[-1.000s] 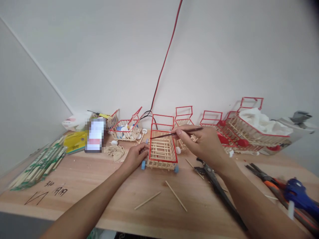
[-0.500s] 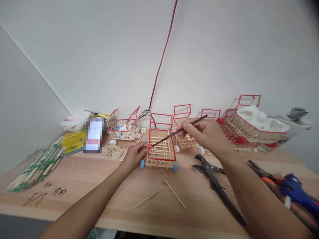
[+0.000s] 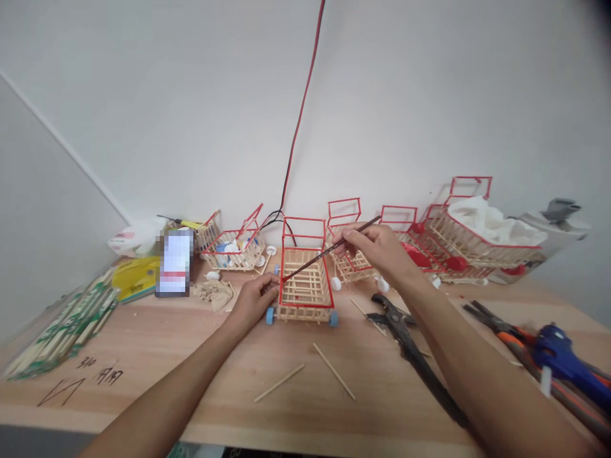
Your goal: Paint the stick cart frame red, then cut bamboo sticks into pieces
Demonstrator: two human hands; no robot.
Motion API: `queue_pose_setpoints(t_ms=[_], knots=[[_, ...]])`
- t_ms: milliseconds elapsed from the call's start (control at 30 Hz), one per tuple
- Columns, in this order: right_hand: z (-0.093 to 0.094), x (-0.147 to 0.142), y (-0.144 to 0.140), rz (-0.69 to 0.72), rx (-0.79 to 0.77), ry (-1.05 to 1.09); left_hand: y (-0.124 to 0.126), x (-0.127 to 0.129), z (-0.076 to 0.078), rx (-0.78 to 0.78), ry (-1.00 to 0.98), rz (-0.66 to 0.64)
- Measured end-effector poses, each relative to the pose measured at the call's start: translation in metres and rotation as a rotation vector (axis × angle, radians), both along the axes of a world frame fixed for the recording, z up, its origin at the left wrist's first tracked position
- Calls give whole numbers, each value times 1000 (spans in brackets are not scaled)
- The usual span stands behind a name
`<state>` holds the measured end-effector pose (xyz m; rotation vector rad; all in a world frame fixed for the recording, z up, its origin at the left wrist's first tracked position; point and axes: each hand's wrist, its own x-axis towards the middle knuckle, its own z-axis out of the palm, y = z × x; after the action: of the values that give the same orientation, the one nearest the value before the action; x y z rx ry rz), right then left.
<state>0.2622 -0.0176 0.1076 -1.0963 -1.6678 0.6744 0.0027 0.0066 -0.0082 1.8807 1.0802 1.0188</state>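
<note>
So this looks like the painting stage: the left hand (image 3: 255, 298) is pressed against the left side of the little stick cart (image 3: 305, 283), which sits mid-table (image 3: 143, 356) on blue wheels, fingers curled to steady it. The right hand (image 3: 377, 248) pinches a thin paintbrush (image 3: 329, 249), tip down on the cart's red-trimmed left rim. I'd guess the next stroke needs a light, steady drag along that rim without smearing the bare wood. Pliers (image 3: 410, 343) lie near right.
</note>
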Motion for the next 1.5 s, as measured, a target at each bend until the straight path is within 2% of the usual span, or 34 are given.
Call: queue_pose_setpoints(t_ms=[533, 800, 1167, 1500], knots=[[-14, -2, 12, -96, -22, 127, 0, 0, 0, -1, 12, -7], [-17, 2, 16, -121, 35, 134, 0, -1, -2, -8, 2, -11], [-12, -4, 7, -217, 137, -24, 0, -1, -1, -10, 2, -4], [6, -4, -12, -383, 329, -328, 0, -1, 0, -7, 10, -11]])
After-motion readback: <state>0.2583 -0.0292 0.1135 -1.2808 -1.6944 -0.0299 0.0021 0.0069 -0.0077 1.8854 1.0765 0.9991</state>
